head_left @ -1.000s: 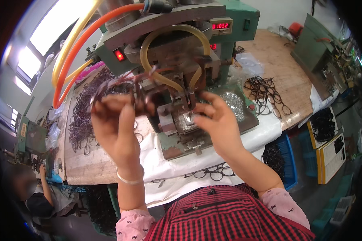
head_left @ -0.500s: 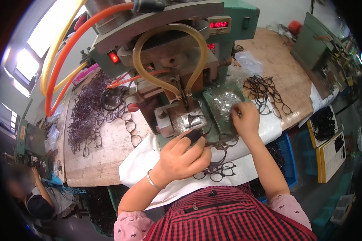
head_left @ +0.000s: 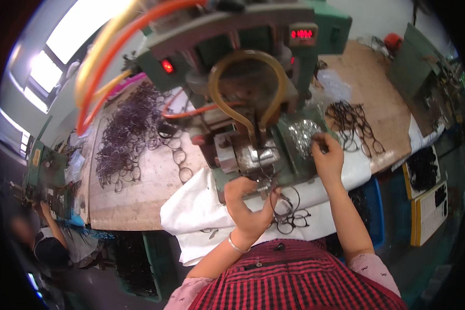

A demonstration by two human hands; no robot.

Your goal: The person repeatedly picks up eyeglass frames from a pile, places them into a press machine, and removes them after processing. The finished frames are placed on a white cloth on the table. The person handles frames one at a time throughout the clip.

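My left hand [head_left: 250, 211] is low in front of the press, thumb and index finger curved around part of a dark eyeglass frame [head_left: 286, 201], whose round rim tilts upward beside the thumb. Blur hides the exact contact. Just above lies the shiny metal block [head_left: 261, 155] of the press. My right hand [head_left: 329, 156] is at the right edge of a green tray [head_left: 299, 164] heaped with small glittering pieces [head_left: 302, 133]. Its fingertips are pinched together; what is between them is too small to make out. Several more frames [head_left: 294, 221] lie on white cloth below the left hand.
The green press [head_left: 253, 31] looms ahead with a looped yellowish hose [head_left: 248, 54]. At left a large tangle of frames [head_left: 124, 129] covers the wooden table [head_left: 139, 201]; a smaller pile [head_left: 349, 121] lies right. A blue crate [head_left: 375, 206] stands lower right. Another person [head_left: 51, 243] sits far left.
My left hand has drawn back from the metal block and spread its thumb and index finger; an eyeglass rim now stands up beside it. My right hand stays at the tray. The whole view has shifted.
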